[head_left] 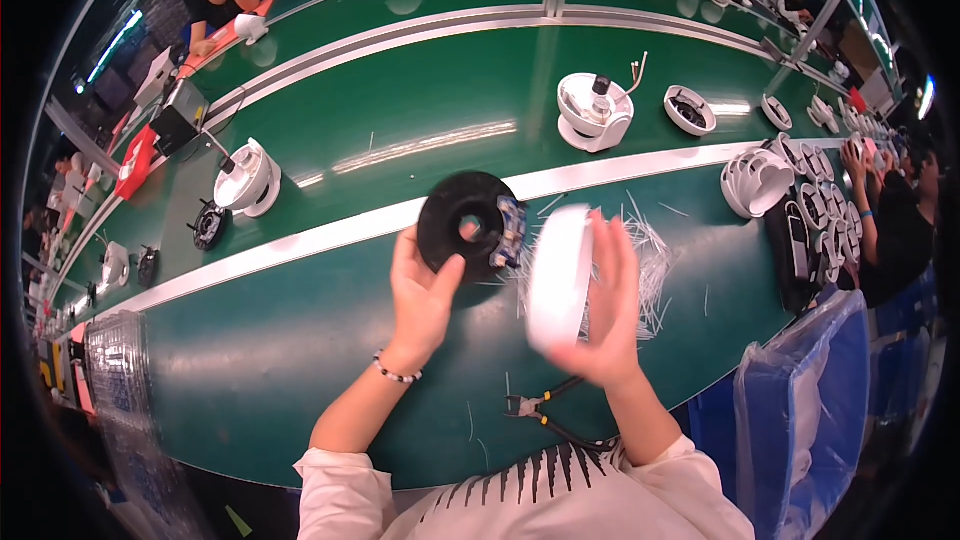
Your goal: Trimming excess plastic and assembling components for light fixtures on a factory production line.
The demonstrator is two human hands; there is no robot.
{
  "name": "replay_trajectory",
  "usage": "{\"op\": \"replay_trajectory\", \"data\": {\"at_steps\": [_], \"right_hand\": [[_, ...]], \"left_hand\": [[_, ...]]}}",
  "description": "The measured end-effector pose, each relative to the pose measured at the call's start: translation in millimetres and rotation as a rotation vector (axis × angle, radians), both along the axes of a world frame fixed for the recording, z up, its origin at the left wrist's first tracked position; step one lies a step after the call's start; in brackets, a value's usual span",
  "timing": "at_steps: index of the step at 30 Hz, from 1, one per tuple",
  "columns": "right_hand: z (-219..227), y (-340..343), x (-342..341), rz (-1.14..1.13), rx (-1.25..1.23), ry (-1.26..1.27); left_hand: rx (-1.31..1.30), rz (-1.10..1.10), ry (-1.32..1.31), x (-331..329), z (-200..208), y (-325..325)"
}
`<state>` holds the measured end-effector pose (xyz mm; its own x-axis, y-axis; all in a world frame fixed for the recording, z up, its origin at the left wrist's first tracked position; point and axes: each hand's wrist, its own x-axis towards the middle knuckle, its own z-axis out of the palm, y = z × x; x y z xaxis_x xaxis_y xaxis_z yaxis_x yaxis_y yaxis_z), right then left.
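My left hand [425, 285] grips a round black disc [450, 205] with a hole in its middle, thumb on the near face. A small blue circuit board [511, 232] sits at the disc's right side. Just to the right, my right hand [612, 315] is closed round the edge of a white round plastic housing [560, 280], tilted on its side and slightly blurred. Disc and housing are close together above the green table, apart from each other. Behind the housing lies a pile of thin white strips [650, 275], partly hidden. Side cutters [530, 406] with black-and-yellow handles rest near my body.
White camera-like housings [595, 110] stand along the green conveyor [420, 90] beyond a pale rail. White rings and shells [755, 183] are stacked at the right. A blue bin [800, 410] lined with plastic is at the lower right, clear trays [125, 370] at the left. Other people sit around.
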<state>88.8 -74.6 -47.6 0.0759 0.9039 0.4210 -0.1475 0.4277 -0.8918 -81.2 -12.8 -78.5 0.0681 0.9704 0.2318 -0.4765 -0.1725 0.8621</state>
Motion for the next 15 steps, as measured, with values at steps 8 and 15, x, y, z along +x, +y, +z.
{"op": "replay_trajectory", "data": {"at_steps": [8, 15], "right_hand": [[-22.4, 17.5, -9.0, 0.040, -0.195, -0.152], [-12.2, 14.9, -10.4, 0.058, -0.105, -0.381]], "left_hand": [[-0.208, -0.641, 0.017, 1.1, -22.4, -24.3], [-0.684, -0.686, -0.367, 3.6, 7.5, -7.2]]}}
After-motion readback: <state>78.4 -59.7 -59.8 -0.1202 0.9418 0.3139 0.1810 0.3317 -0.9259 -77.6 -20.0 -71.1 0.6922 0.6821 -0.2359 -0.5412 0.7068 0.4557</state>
